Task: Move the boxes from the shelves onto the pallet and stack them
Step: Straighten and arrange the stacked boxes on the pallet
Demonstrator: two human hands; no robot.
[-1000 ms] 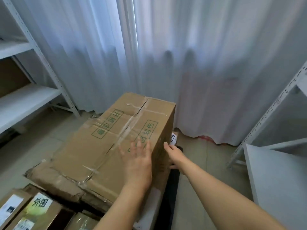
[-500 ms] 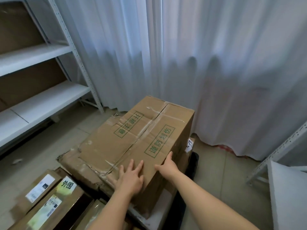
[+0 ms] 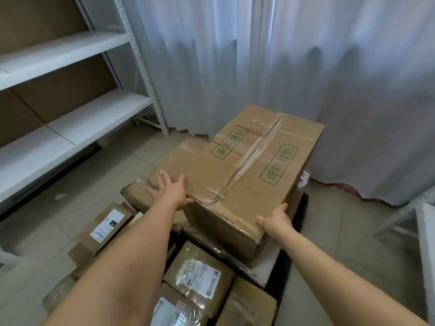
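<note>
A large taped cardboard box (image 3: 247, 161) with green printed characters lies on top of the stack on the black pallet (image 3: 294, 243). My left hand (image 3: 170, 191) rests flat with straight fingers on the box's near left top edge. At the near right corner, my right hand (image 3: 275, 220) holds the box with its fingers along the right side. Several smaller labelled parcels (image 3: 200, 276) lie on the pallet in front of the big box.
White metal shelving (image 3: 70, 128) stands at the left, its visible shelf boards bare. Another white shelf unit (image 3: 423, 220) is at the right edge. White curtains (image 3: 259, 67) hang right behind the pallet. A grey tiled floor (image 3: 106, 180) lies between the left shelving and the pallet.
My left hand has slid left to the box's near left edge and my right hand has dropped to the near right corner. My view has shifted back and lower.
</note>
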